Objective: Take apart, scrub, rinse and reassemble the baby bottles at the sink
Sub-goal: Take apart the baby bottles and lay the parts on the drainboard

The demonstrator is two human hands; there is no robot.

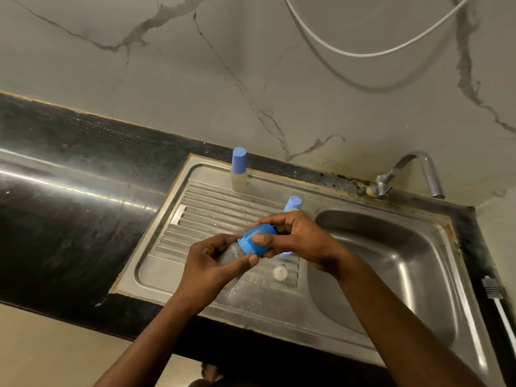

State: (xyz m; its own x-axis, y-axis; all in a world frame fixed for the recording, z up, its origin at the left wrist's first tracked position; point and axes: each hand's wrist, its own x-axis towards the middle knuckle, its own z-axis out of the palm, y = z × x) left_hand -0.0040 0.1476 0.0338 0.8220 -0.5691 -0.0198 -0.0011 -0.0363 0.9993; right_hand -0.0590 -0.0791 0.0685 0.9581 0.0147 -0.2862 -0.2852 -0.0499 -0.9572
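Above the ribbed drainboard I hold a baby bottle on its side. My left hand grips its clear body. My right hand grips its blue cap, thumb on top. A second bottle with a blue cap stands upright at the drainboard's back edge. Behind my right hand shows the blue cap of a third bottle. A small clear round part lies on the drainboard below my right wrist, and a blue piece peeks out under that hand.
The steel sink basin lies to the right, with the tap at its back corner. A black counter stretches left. A brush with a white handle lies at the sink's right edge. A white hose hangs on the marble wall.
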